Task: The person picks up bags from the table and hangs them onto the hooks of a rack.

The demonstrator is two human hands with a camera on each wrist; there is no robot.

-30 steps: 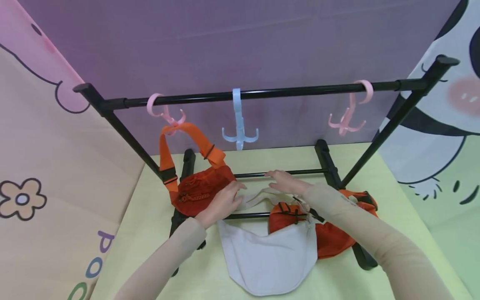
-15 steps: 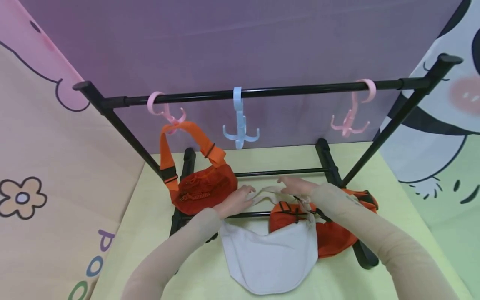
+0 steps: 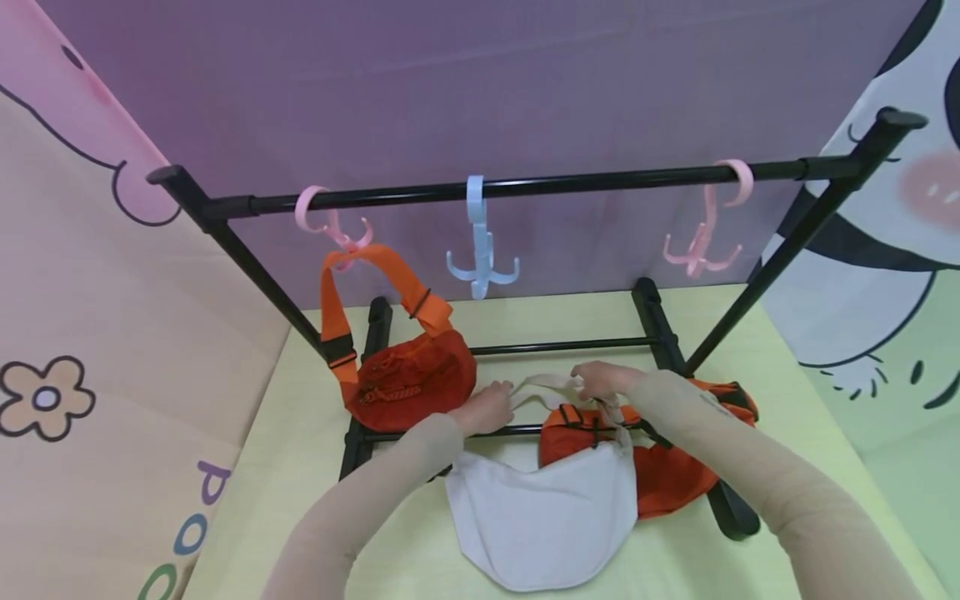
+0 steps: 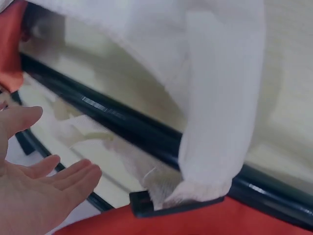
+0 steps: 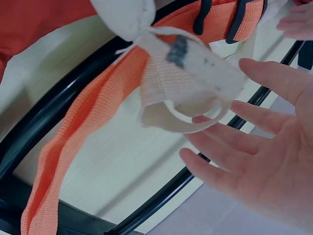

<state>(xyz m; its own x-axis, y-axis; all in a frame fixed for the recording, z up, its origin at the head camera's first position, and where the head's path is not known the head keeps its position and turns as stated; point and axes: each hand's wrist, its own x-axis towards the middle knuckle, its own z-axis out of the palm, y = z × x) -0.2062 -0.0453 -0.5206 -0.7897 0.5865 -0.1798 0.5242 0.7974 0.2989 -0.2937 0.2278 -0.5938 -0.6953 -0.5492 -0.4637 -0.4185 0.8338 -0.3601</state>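
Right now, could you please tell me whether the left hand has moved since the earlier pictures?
Yes: in the head view, the left hand has shifted rightward, away from the left upright of the black rack.

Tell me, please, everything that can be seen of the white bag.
The white bag has a plain body that looks like soft cloth, slightly creased, with a rounded near edge and a dipped far edge. It lies on the pale table, its right side partly over a red-orange bag. Its cream strap, with dark marks and gathered near the right end, extends beyond the lower black bar. The right hand appears to touch this strap; the left hand is close, contact unclear.
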